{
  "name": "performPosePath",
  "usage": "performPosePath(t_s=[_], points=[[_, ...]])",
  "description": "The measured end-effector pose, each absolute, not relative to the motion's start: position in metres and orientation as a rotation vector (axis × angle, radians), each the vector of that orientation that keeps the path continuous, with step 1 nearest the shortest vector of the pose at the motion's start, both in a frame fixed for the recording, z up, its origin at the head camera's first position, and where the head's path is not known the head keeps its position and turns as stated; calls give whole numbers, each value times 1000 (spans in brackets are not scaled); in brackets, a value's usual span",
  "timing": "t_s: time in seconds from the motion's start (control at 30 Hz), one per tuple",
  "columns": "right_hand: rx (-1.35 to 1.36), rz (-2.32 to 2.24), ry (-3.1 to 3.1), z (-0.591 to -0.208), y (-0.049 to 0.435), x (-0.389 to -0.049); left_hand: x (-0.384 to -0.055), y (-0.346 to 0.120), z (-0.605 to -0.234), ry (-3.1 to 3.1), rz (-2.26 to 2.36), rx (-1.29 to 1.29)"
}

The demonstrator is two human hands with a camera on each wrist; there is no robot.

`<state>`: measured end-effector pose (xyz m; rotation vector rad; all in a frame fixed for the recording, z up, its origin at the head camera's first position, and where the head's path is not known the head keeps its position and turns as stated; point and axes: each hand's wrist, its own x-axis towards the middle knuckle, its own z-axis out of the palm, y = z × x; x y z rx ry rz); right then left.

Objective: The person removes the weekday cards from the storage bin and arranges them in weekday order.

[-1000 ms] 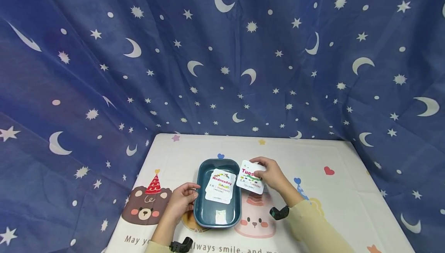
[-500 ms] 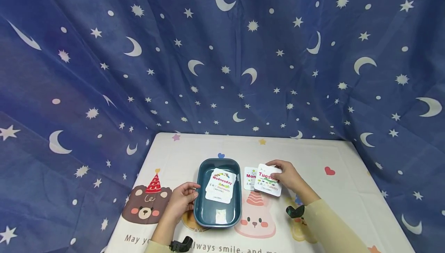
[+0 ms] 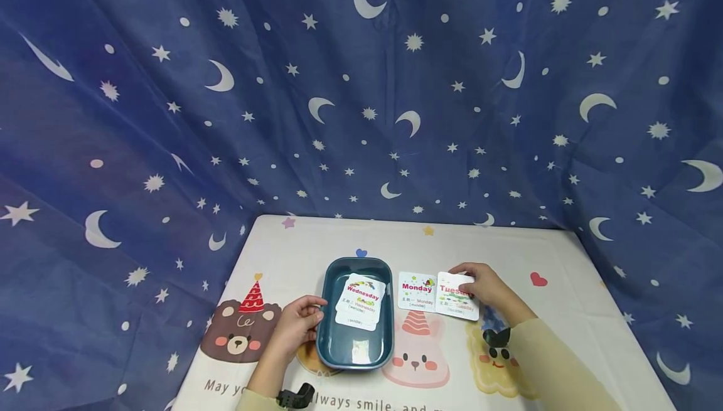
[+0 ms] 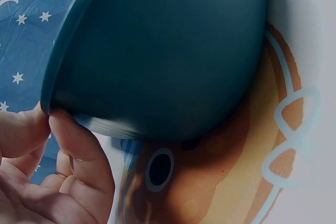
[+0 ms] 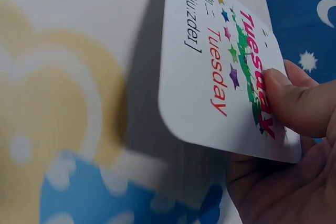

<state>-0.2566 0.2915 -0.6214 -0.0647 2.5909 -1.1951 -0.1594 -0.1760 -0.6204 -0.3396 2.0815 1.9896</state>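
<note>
My right hand (image 3: 484,285) pinches the Tuesday flash card (image 3: 452,305) between thumb and fingers. In the right wrist view that card (image 5: 210,77) is tilted, with a shadow on the cloth below. Left of it the Monday card (image 3: 415,295) lies flat, its right edge overlapped by the Tuesday card in the head view. My left hand (image 3: 299,323) pinches the rim of a dark teal tray (image 3: 354,362) at its left side; the left wrist view shows thumb and finger on the rim of the tray (image 4: 157,66). Inside the tray, the Wednesday card (image 3: 361,295) lies over another card (image 3: 357,323).
A white tablecloth (image 3: 542,336) printed with a bear, a rabbit and lettering covers the table. Behind it hangs a blue curtain (image 3: 361,116) with moons and stars. Each wrist wears a black band (image 3: 296,395).
My right hand has moved to the right with the Tuesday card, away from the tray. The Monday card, hidden at first, now shows on the cloth. My left hand stays at the tray rim.
</note>
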Motion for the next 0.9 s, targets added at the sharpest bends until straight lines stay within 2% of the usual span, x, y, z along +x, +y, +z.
performPosePath(t_s=[0.27, 0.9], points=[[61, -1141, 2564, -625, 304, -259, -160, -173, -619, 2099, 1973, -357], [50, -890, 2783, -638, 285, -266, -157, -174, -616, 2081, 2001, -342]])
